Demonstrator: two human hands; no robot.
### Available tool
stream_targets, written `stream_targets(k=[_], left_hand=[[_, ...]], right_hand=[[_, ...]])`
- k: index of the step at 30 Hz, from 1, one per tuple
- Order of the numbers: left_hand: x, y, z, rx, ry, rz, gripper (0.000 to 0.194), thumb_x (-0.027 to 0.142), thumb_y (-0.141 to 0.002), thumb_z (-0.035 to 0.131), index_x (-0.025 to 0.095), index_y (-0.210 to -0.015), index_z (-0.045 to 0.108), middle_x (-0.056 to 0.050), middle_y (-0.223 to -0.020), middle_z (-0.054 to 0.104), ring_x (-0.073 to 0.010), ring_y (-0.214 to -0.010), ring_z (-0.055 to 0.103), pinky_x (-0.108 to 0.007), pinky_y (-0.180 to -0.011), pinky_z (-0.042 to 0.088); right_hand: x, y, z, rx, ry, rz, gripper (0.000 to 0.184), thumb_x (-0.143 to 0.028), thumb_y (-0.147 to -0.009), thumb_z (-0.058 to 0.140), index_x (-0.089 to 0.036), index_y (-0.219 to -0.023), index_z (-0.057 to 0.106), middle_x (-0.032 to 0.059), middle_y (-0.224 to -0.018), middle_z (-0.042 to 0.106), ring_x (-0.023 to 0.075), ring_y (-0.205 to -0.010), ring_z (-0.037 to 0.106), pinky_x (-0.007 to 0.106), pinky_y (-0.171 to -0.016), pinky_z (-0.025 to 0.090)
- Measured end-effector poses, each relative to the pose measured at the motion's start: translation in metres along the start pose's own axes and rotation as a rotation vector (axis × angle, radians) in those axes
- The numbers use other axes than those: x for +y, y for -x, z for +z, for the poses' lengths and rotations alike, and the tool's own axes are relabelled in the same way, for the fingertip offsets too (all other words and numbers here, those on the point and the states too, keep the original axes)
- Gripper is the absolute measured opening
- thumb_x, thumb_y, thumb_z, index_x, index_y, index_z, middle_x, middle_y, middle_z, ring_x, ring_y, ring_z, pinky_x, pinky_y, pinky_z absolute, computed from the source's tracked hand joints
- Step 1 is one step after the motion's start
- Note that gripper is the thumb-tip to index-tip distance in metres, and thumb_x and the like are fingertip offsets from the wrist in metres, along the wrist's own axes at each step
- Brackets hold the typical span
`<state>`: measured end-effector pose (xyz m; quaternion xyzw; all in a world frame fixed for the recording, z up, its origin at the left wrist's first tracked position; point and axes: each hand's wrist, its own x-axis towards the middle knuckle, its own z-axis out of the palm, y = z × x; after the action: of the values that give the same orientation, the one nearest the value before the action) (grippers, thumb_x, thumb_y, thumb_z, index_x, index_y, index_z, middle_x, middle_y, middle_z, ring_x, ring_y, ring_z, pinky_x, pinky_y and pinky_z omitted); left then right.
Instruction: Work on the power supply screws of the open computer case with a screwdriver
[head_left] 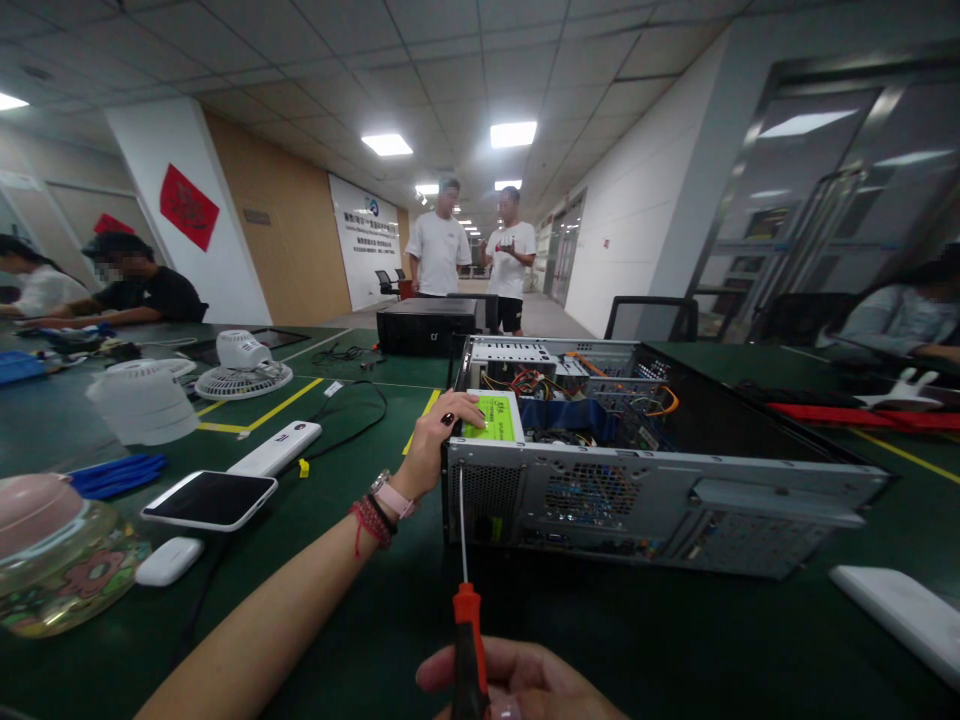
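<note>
An open grey computer case [645, 490] lies on its side on the green table, its back panel facing me and cables and drive bays showing inside. My left hand [442, 430] rests on the case's near top corner, fingers lying flat on the power supply with its green label [491, 418]. My right hand [517, 690], at the bottom edge, is closed around the red-and-black handle of a screwdriver [466, 610]. The thin shaft points up to the back panel's left edge, its tip at or just short of the metal.
A white phone [210, 498], a white power bank [274, 447], a small white case [168, 560] and a glass jar with a pink lid [52, 555] lie left. White fans [241, 368] stand behind. A white panel [900, 610] lies right. People sit left and right; two stand far back.
</note>
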<state>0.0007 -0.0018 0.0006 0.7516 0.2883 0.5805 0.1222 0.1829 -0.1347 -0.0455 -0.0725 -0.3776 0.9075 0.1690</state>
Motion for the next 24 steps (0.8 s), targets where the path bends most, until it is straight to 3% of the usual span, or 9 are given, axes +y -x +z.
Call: stream_targets(k=[4,9,24], left_hand=[[-0.001,0.0,0.0,0.001,-0.009,-0.002,0.047,0.034,-0.092,0.023,0.018,-0.076,0.064,-0.009,-0.091,0.069,-0.0246,-0.106,0.057,-0.044,-0.107,0.034],[-0.002,0.0,0.0,0.005,-0.002,0.006,0.049,0.035,-0.092,0.023,0.018,-0.077,0.066,-0.009,-0.091,0.069,-0.0241,-0.106,0.058,-0.043,-0.107,0.035],[0.0,0.0,0.0,0.001,0.0,-0.011,0.048,0.035,-0.092,0.023,0.018,-0.077,0.065,-0.009,-0.09,0.068,-0.0245,-0.106,0.057,-0.044,-0.106,0.035]], right_hand=[[0.0,0.0,-0.002,0.059,0.073,0.019,0.035,-0.032,-0.074,0.076,-0.015,-0.104,0.07,0.0044,-0.096,0.071,0.008,-0.084,0.065,0.021,-0.08,0.045],[-0.001,0.0,0.004,0.144,0.103,0.041,0.037,-0.038,-0.064,0.083,-0.014,-0.091,0.073,-0.0002,-0.081,0.068,0.0023,-0.069,0.06,0.014,-0.066,0.039],[-0.005,0.0,0.01,0.33,0.126,0.118,0.047,-0.04,-0.048,0.089,-0.012,-0.077,0.065,-0.0044,-0.07,0.063,0.0007,-0.058,0.055,0.014,-0.055,0.035]])
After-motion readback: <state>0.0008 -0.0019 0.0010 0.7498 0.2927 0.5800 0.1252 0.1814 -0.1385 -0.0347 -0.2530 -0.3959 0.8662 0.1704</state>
